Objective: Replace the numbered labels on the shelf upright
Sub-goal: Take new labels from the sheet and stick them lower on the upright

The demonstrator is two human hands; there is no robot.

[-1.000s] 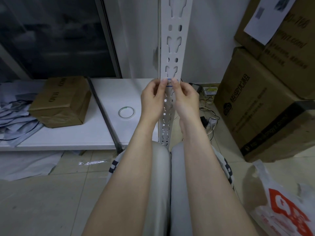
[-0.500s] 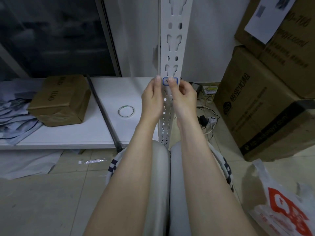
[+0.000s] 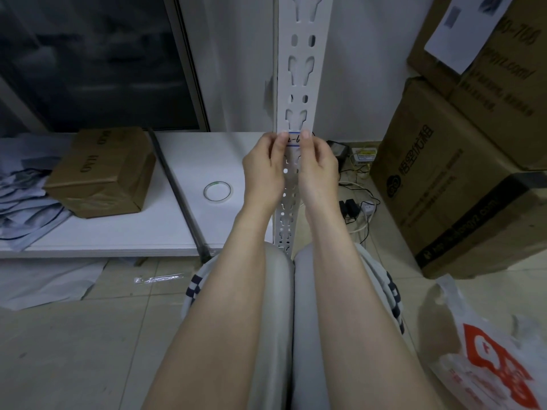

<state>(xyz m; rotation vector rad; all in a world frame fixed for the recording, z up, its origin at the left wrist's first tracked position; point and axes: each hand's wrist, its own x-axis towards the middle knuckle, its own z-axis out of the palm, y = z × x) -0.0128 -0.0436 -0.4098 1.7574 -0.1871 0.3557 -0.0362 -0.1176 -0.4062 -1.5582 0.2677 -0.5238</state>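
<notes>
Both thumbs have slid up onto the label [image 3: 294, 140]; the left hand [image 3: 262, 170] and right hand [image 3: 318, 170] now pinch its ends against the shelf upright [image 3: 296, 69] at twelve o'clock. It looks nearly stuck down

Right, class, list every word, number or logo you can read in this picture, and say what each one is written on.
"-6", handwritten on the blue-edged label on the shelf upright; its start is covered.
"-706", on the top carton.
Chinese characters on the large carton: too blurred to read.
Small brown box, red-printed bag: print unreadable.
</notes>
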